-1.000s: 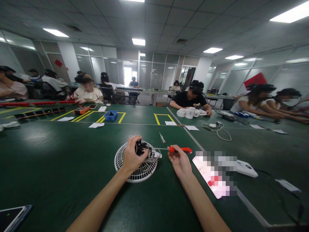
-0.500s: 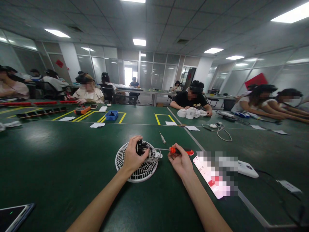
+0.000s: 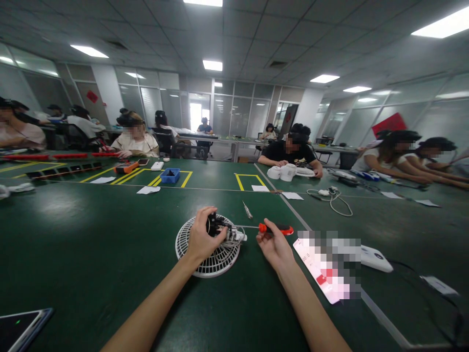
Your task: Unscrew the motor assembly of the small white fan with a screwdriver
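A round white fan grille lies on the green table, with a black fan motor and white wiring on top of it. My left hand is closed around the motor, thumb toward me. To the right, my right hand grips a red and black screwdriver by its handle. Its shaft points left and reaches the white fittings beside the motor; the tip's exact contact is hard to see. Just beyond the hands lies a small clear-handled screwdriver.
A lit phone and a white device lie to the right. Another phone is at the near left corner. Farther back sit a blue bin and a coiled cable. Across the table, a co-worker handles white parts.
My right hand's fingers have shifted and loosened slightly around the screwdriver handle. My left hand and the motor stay in place. The co-worker opposite has moved a white part.
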Available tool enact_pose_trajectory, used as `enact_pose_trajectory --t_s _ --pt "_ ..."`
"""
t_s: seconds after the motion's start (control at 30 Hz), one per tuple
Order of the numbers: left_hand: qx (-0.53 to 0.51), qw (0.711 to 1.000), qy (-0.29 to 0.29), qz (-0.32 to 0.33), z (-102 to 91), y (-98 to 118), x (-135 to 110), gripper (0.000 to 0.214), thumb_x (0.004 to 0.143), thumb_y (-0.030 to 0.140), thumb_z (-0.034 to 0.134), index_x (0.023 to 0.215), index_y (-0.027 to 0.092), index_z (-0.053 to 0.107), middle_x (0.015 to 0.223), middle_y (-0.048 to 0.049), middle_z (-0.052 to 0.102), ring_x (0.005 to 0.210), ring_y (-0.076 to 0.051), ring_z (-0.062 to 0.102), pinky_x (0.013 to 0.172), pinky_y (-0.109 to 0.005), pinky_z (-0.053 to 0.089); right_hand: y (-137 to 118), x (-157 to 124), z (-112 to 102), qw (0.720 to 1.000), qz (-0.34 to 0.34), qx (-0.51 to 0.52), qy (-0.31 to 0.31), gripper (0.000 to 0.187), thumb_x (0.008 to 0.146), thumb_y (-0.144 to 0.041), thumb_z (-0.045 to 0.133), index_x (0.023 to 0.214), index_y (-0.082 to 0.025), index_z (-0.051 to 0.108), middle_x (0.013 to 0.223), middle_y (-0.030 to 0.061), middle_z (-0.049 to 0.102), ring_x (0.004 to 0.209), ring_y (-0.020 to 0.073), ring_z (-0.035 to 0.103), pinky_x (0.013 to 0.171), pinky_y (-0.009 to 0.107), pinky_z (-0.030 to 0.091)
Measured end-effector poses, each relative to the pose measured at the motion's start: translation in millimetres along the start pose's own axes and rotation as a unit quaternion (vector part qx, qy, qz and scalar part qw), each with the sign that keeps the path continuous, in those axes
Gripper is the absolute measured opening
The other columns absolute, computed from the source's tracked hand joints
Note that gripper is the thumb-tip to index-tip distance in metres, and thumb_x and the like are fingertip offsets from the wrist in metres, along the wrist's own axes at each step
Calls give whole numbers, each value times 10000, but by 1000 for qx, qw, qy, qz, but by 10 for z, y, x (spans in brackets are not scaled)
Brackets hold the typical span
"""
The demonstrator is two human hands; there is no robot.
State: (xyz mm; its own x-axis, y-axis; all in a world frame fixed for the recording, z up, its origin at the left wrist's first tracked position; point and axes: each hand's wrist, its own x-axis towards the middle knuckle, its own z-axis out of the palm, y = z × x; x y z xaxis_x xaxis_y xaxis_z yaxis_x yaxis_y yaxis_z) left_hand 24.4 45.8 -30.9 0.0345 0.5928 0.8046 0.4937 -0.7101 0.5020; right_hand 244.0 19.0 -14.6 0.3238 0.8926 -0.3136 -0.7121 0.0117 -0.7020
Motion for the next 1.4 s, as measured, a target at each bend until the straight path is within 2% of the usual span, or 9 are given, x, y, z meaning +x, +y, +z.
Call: enact_pose_trajectory --t_s 0.13,0.37,0.5,0.73,0.87,1.0,1.1,1.23,1.4 --pt "1 1000 -1 -3 -2 3 0 511 790 220 747 1255 213 535 1233 -97 607 1185 -263 600 1052 -461 515 15 3 9 999 -34 20 13 237 699 -141 887 769 -179 665 675 5 713 570 116 666 520 181 559" --pt "-1 1000 4 0 2 -8 0 507 786 219 743 1247 218 533 1223 -98 607 1177 -267 606 1043 -470 520 -9 -25 20 998 -38 51 7 253 687 9 817 774 -173 665 785 39 760 749 155 749 742 229 638" --pt "-1 1000 2 -3 4 -10 -3 508 788 219 738 1251 219 529 1229 -98 603 1191 -270 603 1050 -473 516 -17 -34 20 998 -41 55 -9 296 661 51 777 769 -189 640 837 44 776 822 174 760 766 239 644" --pt "-1 1000 0 -3 -3 -6 -4 515 792 228 745 1260 217 531 1235 -98 605 1183 -266 603 1047 -465 518 -3 -72 63 998 -36 57 7 259 669 48 691 721 -196 623 814 51 772 824 177 764 750 242 644" --pt "-2 1000 -2 -3 -7 -2 -3 521 789 236 763 1256 220 532 1233 -96 603 1182 -267 604 1042 -465 521 58 -71 66 998 -60 25 14 254 667 -26 810 736 -194 631 733 28 755 724 156 744 714 247 647" --pt "3 1000 -2 -13 -5 -3 -5 529 798 278 795 1255 226 535 1240 -93 603 1186 -267 605 1039 -462 522 121 -76 50 993 -119 -5 22 404 559 -159 953 790 -190 623 708 10 751 643 144 718 620 223 623" --pt "6 1000 0 -14 -1 -5 -6 520 803 275 799 1250 228 537 1233 -90 608 1180 -265 609 1035 -458 524 142 -84 46 988 -149 -31 36 490 514 -254 986 823 -200 609 678 -6 739 578 140 693 533 207 581" --pt "10 1000 3 -10 6 -18 -9 534 798 265 803 1256 223 532 1223 -90 611 1166 -264 615 1028 -458 528 131 -80 49 989 -141 -16 25 385 604 -278 924 806 -194 607 657 -13 713 594 137 684 581 234 605" --pt "10 1000 6 -8 14 -27 -11 534 792 253 806 1249 226 532 1221 -87 614 1167 -260 612 1034 -457 525 71 -85 68 995 -84 54 25 170 681 -93 674 731 -200 552 689 0 706 698 143 725 731 262 636"
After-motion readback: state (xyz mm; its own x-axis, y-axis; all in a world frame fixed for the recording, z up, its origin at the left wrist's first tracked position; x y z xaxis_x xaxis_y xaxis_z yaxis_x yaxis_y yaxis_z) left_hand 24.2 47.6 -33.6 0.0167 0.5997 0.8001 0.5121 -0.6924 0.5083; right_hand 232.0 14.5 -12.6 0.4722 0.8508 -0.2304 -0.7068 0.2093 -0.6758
